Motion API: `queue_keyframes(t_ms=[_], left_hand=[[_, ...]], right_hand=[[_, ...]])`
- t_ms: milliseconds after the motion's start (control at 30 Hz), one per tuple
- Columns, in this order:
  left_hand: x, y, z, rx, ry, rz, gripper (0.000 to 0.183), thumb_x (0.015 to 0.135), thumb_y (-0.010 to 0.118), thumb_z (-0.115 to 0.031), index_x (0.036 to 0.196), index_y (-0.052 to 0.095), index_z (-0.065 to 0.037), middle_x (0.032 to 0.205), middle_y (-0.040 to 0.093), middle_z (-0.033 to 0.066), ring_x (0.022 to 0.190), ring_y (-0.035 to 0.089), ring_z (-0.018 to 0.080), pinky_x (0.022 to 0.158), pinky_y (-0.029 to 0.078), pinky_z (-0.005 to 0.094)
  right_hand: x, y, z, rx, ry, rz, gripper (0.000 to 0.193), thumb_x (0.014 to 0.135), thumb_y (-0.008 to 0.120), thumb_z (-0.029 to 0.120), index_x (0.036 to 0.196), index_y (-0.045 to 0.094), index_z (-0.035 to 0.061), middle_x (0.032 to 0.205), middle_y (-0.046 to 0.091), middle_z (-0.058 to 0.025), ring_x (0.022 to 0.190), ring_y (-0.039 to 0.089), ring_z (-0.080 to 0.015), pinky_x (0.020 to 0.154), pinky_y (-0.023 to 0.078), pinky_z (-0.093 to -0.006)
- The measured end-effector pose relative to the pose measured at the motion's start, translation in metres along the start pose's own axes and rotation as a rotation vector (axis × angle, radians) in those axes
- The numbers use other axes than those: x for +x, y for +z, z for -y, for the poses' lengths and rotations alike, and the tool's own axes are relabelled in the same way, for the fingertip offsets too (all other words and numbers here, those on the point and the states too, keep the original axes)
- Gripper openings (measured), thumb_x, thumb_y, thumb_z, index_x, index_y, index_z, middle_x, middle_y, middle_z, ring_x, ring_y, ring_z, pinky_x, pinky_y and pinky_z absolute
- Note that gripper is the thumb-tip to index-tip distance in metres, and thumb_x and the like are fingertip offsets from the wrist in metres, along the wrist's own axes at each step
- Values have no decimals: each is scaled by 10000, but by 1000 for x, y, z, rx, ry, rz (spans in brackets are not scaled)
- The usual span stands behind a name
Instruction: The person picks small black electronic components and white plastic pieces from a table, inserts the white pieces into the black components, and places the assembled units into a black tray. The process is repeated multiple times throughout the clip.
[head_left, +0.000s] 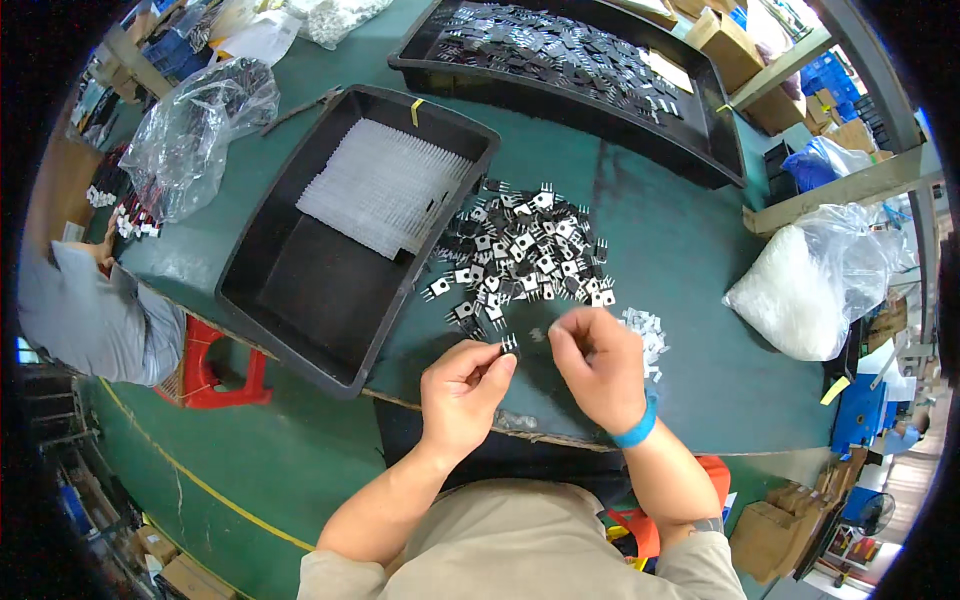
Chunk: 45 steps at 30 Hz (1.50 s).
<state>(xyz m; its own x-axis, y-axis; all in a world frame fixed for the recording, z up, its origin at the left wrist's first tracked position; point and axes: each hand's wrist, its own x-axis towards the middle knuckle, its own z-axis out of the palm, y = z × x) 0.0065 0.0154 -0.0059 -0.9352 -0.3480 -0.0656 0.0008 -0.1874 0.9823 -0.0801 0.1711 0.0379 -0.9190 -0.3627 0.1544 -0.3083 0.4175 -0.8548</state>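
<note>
Between thumb and forefinger, my left hand (pixel 462 392) pinches a black transistor (pixel 510 346) with its metal legs pointing up, above the table's near edge. My right hand (pixel 600 366) is closed just to the right of it, fingertips curled together; what they hold, if anything, is hidden. A small pale blur (pixel 537 334) shows by those fingertips. Beyond both hands lies a loose heap of transistors (pixel 525 245), some showing white backs and others black faces. Small white pieces (pixel 648 340) are scattered beside my right hand, partly covered by it.
A black tray (pixel 300 290) at the left holds rows of translucent strips (pixel 385 185). At the back, a long black tray (pixel 560 100) contains many dark components. A bag of white pieces (pixel 800 290) sits at right, a clear bag (pixel 200 130) at far left, near another person (pixel 100 310).
</note>
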Motion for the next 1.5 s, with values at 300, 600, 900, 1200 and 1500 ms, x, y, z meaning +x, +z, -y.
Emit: queue_keyframes(t_ms=[300,600,900,1200,1500], left_hand=[[-5,13,-1,6,60,6,61,924,685,25,980,709,37,872,656,35,657,574,72,559,445,226],[1,2,-8,65,115,179,159,874,762,20,1033,754,24,891,696,77,709,626,106,600,489,242],[4,6,-18,140,181,180,110,828,790,30,933,757,28,873,699,84,686,615,122,578,475,251],[4,7,-7,111,190,203,137,805,818,16,928,758,20,858,707,90,718,641,144,620,504,262],[9,10,-13,176,158,209,143,836,784,27,970,739,38,885,687,75,701,612,85,589,481,234]], right_hand=[[-39,17,8,394,316,28,115,972,666,41,1068,642,-18,789,675,-39,683,645,-74,601,523,-236],[-43,8,-1,341,157,50,68,967,676,42,1000,655,-14,783,691,-52,661,640,-95,592,521,-257],[-45,4,0,411,180,38,68,982,657,42,1025,662,-11,796,684,-52,673,624,-94,610,516,-254],[-51,6,-4,530,221,49,72,1000,630,37,1038,650,-20,807,699,-53,650,618,-79,578,503,-244],[-33,-14,-4,122,139,97,104,936,703,79,1018,678,21,885,719,-147,729,694,-239,654,537,-330]])
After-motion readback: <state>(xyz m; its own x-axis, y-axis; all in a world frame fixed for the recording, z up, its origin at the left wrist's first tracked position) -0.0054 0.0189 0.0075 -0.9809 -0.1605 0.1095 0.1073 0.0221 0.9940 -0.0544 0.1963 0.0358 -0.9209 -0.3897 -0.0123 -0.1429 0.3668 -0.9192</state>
